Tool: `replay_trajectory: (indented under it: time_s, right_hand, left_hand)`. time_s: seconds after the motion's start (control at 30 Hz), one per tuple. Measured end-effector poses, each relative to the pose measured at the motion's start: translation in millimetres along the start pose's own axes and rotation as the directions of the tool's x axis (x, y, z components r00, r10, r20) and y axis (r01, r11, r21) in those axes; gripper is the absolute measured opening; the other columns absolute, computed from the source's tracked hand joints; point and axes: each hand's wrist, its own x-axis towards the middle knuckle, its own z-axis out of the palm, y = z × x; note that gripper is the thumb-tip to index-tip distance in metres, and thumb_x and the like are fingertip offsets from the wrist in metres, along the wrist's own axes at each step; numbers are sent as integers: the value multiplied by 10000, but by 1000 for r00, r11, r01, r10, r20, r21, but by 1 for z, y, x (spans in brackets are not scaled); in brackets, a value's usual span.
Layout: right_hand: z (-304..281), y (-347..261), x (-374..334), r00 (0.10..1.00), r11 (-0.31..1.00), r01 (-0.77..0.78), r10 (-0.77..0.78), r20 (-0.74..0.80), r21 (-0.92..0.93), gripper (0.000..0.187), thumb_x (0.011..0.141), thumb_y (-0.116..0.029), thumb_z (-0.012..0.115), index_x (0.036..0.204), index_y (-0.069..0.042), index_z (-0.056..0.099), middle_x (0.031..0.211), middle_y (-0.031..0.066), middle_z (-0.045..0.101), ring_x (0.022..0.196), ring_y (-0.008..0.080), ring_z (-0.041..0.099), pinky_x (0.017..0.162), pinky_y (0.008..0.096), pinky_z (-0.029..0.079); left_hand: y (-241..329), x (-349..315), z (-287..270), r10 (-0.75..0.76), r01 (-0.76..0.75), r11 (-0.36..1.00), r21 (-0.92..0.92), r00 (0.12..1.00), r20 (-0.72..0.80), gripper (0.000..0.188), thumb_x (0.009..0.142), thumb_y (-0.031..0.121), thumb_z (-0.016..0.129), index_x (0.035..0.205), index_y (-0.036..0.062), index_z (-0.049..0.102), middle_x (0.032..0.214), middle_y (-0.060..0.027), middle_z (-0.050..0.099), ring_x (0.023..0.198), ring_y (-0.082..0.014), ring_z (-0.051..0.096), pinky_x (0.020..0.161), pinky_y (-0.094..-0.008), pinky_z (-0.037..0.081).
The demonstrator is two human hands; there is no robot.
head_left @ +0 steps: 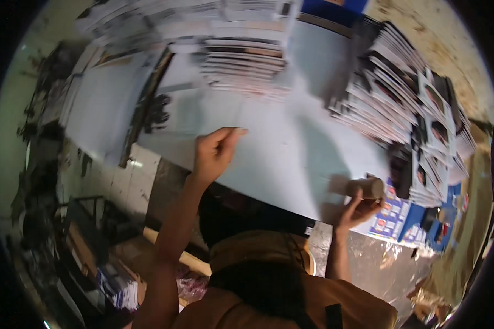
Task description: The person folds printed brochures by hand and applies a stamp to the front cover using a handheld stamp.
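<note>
Over the pale table (269, 159), left of its middle, my left hand (215, 154) is raised with thumb and fingers pinched together. A small light spot shows at its fingertips; I cannot make out whether it is a held thing. My right hand (359, 211), at the table's near right edge, has its fingers around the lower side of a short brown cylinder (368, 188). The cylinder lies on its side, blurred, and its kind cannot be told. Beside that hand lie blue and white printed sheets (389, 216).
Stacked printed booklets (379, 101) fill the right side. Another booklet stack (244, 60) stands at the far middle, with papers (175, 19) behind. A dark-edged board or frame (142, 109) borders the left. Below left are boxes (126, 257) on the floor.
</note>
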Motion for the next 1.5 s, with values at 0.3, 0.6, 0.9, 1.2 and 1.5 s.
replay_trajectory:
  time_s: [0.3, 0.6, 0.9, 1.2, 1.5]
  right_hand:
    - [-5, 9, 45, 993, 988, 111, -108, 37, -110, 683, 907, -76, 720, 1453, -13, 315, 1344, 265, 518, 1236, 345, 553, 1034, 456, 509]
    - [-17, 12, 43, 989, 973, 38, -4, 150, -226, 778, 877, -36, 741, 1516, -61, 299, 1328, 219, 523, 1227, 315, 545, 1055, 441, 479]
    - [-47, -11, 56, 950, 834, 308, -295, 101, -457, 879, 842, -286, 826, 1512, -21, 321, 1505, 202, 422, 1345, 318, 460, 1057, 482, 421]
    - [85, -144, -14, 313, 857, 505, -72, 947, -102, 598, 779, -162, 793, 1323, -20, 587, 1429, 174, 503, 1318, 380, 454, 1099, 492, 354]
    - [138, -110, -68, 238, 944, 265, -260, 936, 195, 490, 764, -28, 700, 1248, -10, 630, 1256, 165, 649, 1147, 325, 629, 970, 431, 528]
  left_hand:
    - [0, -124, -102, -387, -263, 195, -945, 865, -321, 506, 999, 568, 464, 989, 77, 588, 780, -18, 470, 744, -159, 412, 813, -366, 326]
    - [-32, -93, -122, -250, -218, 79, -973, 940, -231, 483, 988, 556, 454, 934, 97, 597, 789, -32, 458, 780, -184, 409, 815, -350, 331]
    - [-108, 3, -185, 272, -257, 573, 778, 955, 115, 492, 804, 408, 797, 1176, 98, 708, 1293, -79, 671, 1364, -268, 502, 1210, -547, 187]
    - [-42, -75, -73, 267, -450, 572, 686, 893, 363, 311, 803, 294, 754, 1082, 158, 745, 1375, -20, 608, 1426, -237, 406, 1219, -562, 171]
    - [-33, -153, -35, -196, -2, 927, -376, 851, -487, 1026, 834, 498, 764, 1579, 95, 185, 1617, -156, 215, 1492, -286, 231, 1217, -472, 187]
